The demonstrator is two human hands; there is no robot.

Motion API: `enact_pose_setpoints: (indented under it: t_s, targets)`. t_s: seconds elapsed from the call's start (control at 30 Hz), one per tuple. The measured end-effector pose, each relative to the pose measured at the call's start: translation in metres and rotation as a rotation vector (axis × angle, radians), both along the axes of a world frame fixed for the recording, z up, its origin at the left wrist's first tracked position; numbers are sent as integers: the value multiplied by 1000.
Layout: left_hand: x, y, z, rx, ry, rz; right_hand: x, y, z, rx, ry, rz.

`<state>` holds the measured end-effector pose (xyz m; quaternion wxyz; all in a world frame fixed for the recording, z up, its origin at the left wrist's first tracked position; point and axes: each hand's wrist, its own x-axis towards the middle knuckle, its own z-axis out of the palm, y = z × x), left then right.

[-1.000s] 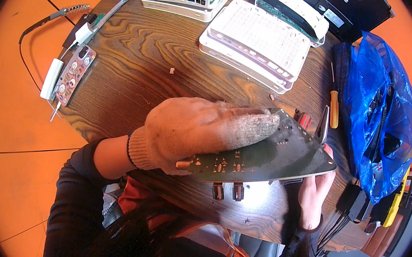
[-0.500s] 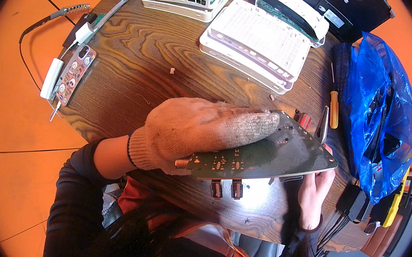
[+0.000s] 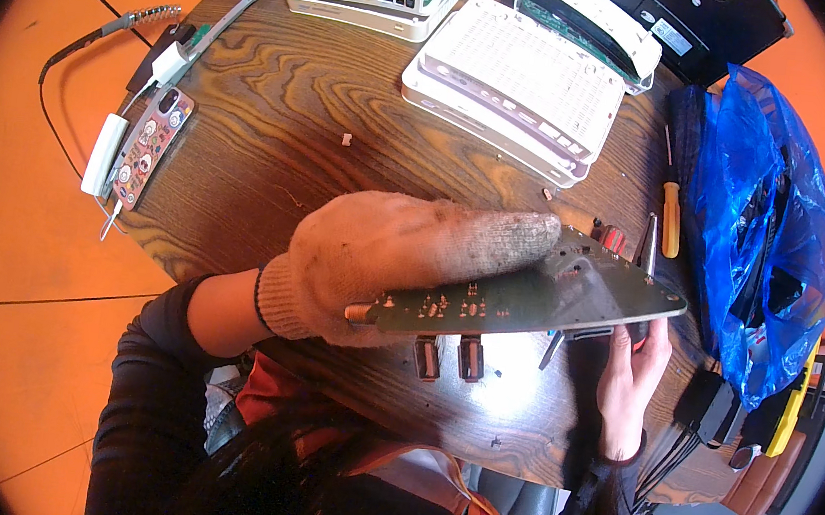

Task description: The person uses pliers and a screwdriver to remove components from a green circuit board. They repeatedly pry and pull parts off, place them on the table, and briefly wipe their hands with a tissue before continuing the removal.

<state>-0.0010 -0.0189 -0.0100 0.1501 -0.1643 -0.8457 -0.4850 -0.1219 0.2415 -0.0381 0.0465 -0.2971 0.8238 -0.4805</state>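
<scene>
The person's left hand [image 3: 404,247], in a soiled pale glove, is lying flat-fingered along the upper side of a dark green circuit board [image 3: 538,306] and is clasping its left end, the thumb hiding from view; the bare right hand [image 3: 633,381] is reaching up to the board's right corner, its fingertips partly disappearing behind it, so whether it is pinching anything one cannot tell; the board is hanging tilted above the near part of the wooden bench [image 3: 245,129], with two box-shaped connectors [image 3: 471,359] projecting beneath its near edge and a metal jack [image 3: 360,312] jutting from its left end; just beyond the right corner a slim metal tool tip [image 3: 649,244] is pointing away from the person, a red object [image 3: 613,240] sitting near it; farther right, a yellow-handled screwdriver [image 3: 672,219] is lying beside a blue plastic bag [image 3: 766,244]; beyond the board, white casings [image 3: 511,87] are resting in a stack; at the left, a sticker-covered phone [image 3: 153,145] is lying near the bench's edge.
</scene>
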Motion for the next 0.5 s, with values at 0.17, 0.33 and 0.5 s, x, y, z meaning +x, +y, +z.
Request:
enact_pose_setpoints:
  t_s: [0.17, 0.33, 0.5]
  targets:
    - [1, 0, 3, -167, 52, 84, 1, -1, 1, 9, -27, -8]
    - [4, 2, 12, -134, -17, 44, -1, 1, 0, 30, 33, 4]
    - [2, 2, 10, -210, 41, 63, -2, 2, -1, 49, 61, 19]
